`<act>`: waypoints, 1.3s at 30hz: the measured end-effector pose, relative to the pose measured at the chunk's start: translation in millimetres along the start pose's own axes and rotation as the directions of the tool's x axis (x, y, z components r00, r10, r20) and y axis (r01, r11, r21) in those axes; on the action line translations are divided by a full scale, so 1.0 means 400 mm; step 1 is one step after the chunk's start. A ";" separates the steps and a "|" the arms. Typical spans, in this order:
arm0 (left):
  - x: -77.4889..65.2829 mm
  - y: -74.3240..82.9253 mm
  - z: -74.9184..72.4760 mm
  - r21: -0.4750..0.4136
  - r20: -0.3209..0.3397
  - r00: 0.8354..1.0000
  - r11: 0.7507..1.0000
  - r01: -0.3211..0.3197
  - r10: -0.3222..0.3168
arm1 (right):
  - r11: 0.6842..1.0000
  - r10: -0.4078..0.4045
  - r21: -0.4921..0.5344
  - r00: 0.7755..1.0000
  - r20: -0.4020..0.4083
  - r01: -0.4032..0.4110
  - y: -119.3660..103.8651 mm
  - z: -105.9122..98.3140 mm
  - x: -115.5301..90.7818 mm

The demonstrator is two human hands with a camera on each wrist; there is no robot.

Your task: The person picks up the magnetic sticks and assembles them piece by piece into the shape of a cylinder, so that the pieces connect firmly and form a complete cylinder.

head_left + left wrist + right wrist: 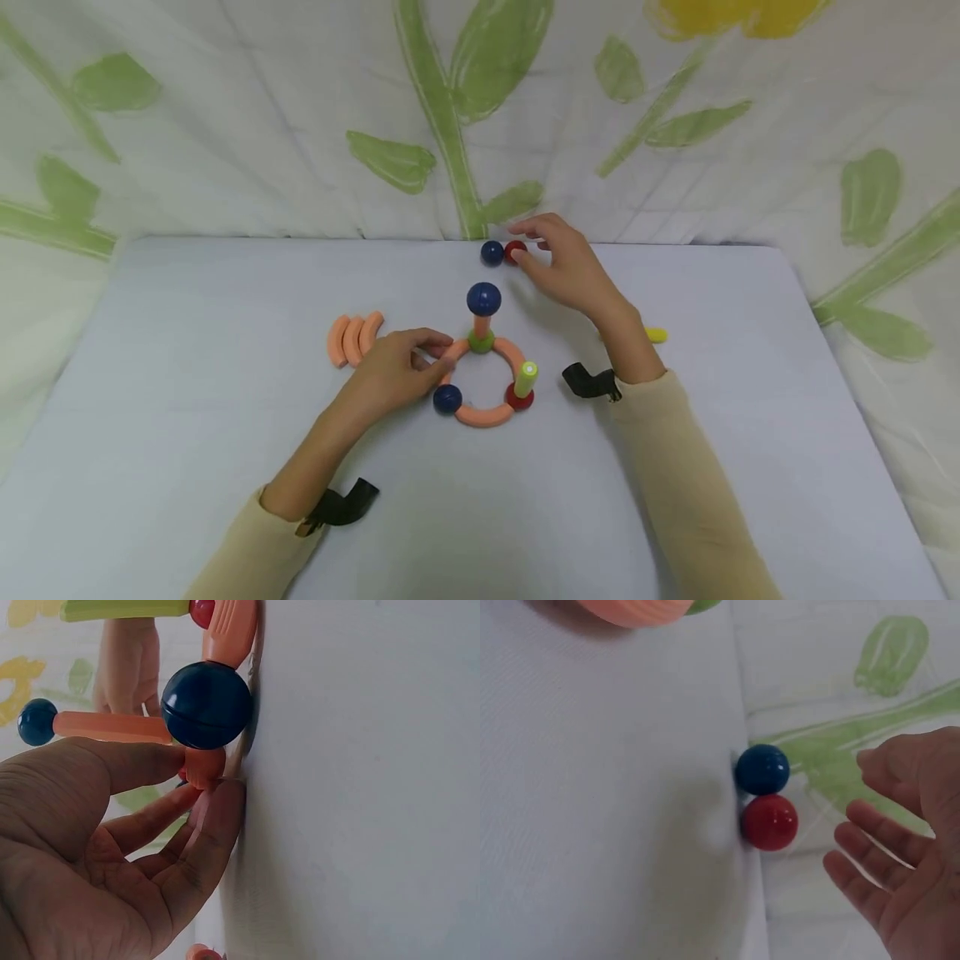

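A ring of curved orange rods [483, 417] joined by balls lies mid-table. Its corners are a blue ball [447, 399], a green ball [482, 342] and a red ball with an upright lime-yellow rod [524, 382]. From the green ball rises a straight orange rod [482, 325] topped by another blue ball [483, 298]. With thumb and fingers, my left hand [397, 367] pinches the ring's left curved rod [204, 766]. Near the far edge, my right hand [573, 271] hovers with spread fingers beside a loose red ball [771, 823], which sits against a loose blue ball [763, 770].
Several loose curved orange rods [350, 340] lie side by side left of the ring, close to my left hand. A yellow piece [657, 335] shows partly behind my right forearm. Behind the white table [225, 333] hangs a cloth [285, 125] painted with plants.
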State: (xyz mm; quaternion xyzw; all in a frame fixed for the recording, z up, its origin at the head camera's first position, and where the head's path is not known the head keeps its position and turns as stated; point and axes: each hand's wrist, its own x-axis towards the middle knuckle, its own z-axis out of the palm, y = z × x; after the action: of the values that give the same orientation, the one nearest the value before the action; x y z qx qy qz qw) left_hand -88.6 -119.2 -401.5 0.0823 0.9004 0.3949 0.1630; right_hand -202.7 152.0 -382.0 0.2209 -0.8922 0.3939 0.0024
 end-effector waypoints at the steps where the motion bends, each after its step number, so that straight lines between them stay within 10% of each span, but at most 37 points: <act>1: -0.001 -0.002 -0.003 0.002 0.000 1.000 1.000 0.004 -0.004 | 1.000 -0.002 -0.010 1.000 0.004 0.002 0.003 0.007 0.006; 24: 0.008 0.001 0.007 -0.023 0.011 1.000 1.000 0.011 -0.011 | 0.968 0.124 -0.232 0.988 0.089 -0.101 0.044 0.030 0.008; 39: 0.008 0.000 -0.004 0.011 0.012 1.000 1.000 0.005 -0.005 | 0.988 0.120 -0.112 0.980 0.156 -0.103 0.053 0.008 -0.019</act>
State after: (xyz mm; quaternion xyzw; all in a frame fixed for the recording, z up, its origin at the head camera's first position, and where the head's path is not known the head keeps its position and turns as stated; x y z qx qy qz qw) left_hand -92.2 -119.3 -401.3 0.0834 0.9018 0.3889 0.1691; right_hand -203.5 165.2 -400.3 0.2016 -0.9195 0.3275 -0.0811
